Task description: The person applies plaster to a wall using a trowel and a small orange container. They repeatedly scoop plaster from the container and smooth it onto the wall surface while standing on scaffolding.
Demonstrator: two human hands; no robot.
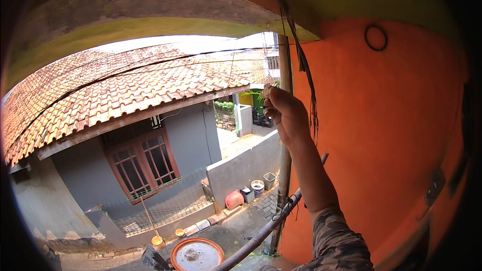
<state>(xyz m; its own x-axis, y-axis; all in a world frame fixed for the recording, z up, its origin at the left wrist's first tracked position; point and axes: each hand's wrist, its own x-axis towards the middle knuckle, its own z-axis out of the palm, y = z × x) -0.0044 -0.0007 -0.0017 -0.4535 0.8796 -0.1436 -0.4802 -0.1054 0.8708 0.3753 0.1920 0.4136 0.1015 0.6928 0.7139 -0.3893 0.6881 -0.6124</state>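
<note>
R hand [285, 109] is raised at pic ctr-right, forearm coming up from the lower R in a camo sleeve [337, 241]. Fingers are curled in, thumb and fingertips pinching a small, pale, greyish lump [266, 91] at the hand's upper L side; material unclear. The lump is up high, seen against the bright gap beyond the porch. L hand is out of frame, so can't tell its fingers.

Just behind the R hand in view is an upright post [284, 180]; can't tell if they touch. Dark cables [307, 78] hang nr the hand, from the ceiling. A slanted pole [261, 233] crosses the post lower down, w/ dark ties round it. On the R, a bright orange wall [361, 135] w/ a thin black ring [376, 38] up high.

Below, at btm ctr, a round tub [173, 255] w/ orange-brown rim holds greyish liquid and a lumpy mass [192, 254]. L of it, a yellow scoop [157, 241] w/ a long handle; a small yellow pot [179, 233] is nr too. Farther back, a red rounded container [234, 199] and a few buckets [257, 186] line a low grey wall [246, 163].

Bkgd L: grey house [193, 130] w/ orange tile roof [135, 80] and brown-framed window [142, 163].
</note>
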